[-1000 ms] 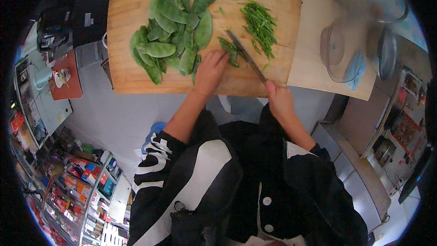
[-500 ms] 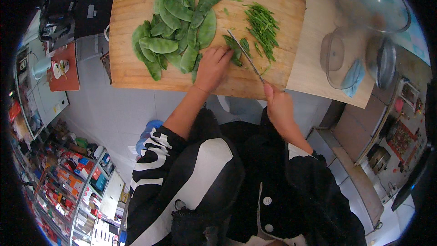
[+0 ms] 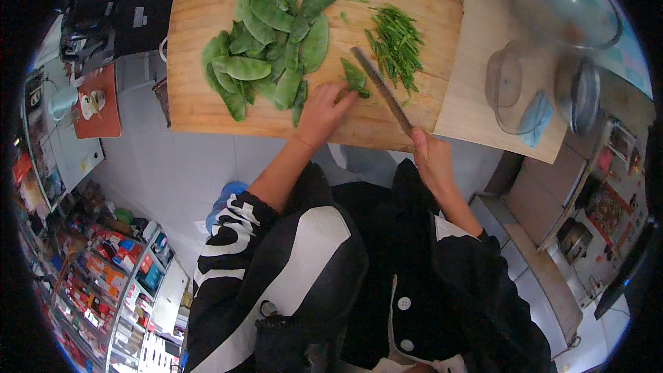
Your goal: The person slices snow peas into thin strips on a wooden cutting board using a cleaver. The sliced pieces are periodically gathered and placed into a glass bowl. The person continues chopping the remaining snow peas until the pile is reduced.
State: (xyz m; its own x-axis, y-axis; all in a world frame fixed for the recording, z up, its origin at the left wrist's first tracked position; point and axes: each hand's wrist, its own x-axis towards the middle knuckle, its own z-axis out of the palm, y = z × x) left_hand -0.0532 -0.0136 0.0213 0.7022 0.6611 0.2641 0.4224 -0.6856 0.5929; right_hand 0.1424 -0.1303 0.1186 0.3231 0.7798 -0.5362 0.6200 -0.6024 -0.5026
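My right hand [image 3: 434, 160] grips the handle of a knife [image 3: 384, 88], its blade slanting up and left over the board. Left of the blade lies a cut piece of flat green bean [image 3: 354, 74]. The bent fingers of my left hand [image 3: 326, 112] hold the lower end of that piece, though the fingertips are partly hidden. A heap of whole flat green beans [image 3: 276, 48] covers the left of the wooden cutting board [image 3: 190, 107]. Thin green bean slices [image 3: 397, 45] are piled to the right of the blade.
On the table [image 3: 461, 107] at the right stand a large clear bowl [image 3: 566, 7], a clear plastic container [image 3: 507, 90] and a round dark-rimmed lid or pan [image 3: 582, 93]. A blue cloth-like item [image 3: 539, 119] lies there too. Black equipment [image 3: 141, 17] sits left of the board.
The knife has shifted slightly right and turned to show more of its flat side. Loose slices beside it have joined the pile. My left fingers have moved a little right and nearer.
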